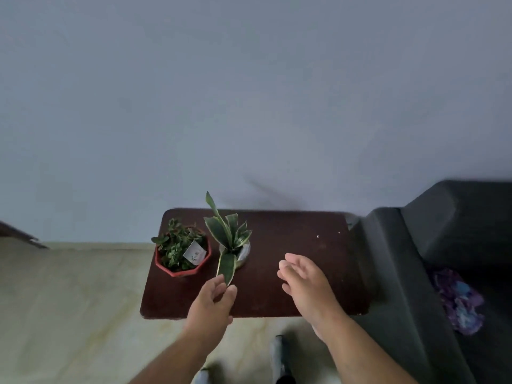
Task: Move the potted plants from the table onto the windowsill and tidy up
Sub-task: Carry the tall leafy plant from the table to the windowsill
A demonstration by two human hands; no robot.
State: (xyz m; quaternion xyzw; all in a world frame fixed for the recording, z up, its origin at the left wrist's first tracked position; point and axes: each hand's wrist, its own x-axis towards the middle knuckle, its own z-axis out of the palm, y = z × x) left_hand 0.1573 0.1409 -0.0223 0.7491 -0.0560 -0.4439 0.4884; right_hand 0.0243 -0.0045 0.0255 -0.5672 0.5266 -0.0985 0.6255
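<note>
Both hands over my table [291, 259]. Left hand [212, 303] pinches a snake plant [231, 239] leaf; right hand [303, 278] hovers, fingers relaxed together.

A room in a home. A small dark wooden table [291, 273] stands against a plain pale wall [249, 92] on a cream marbled floor [69, 300]. A dark upholstered sofa [429, 259] adjoins the table's right edge, carrying a crumpled purple cloth [457, 300] (blue patches visible). Two potted houseplants [180, 245] occupy the table's far left corner.
</note>
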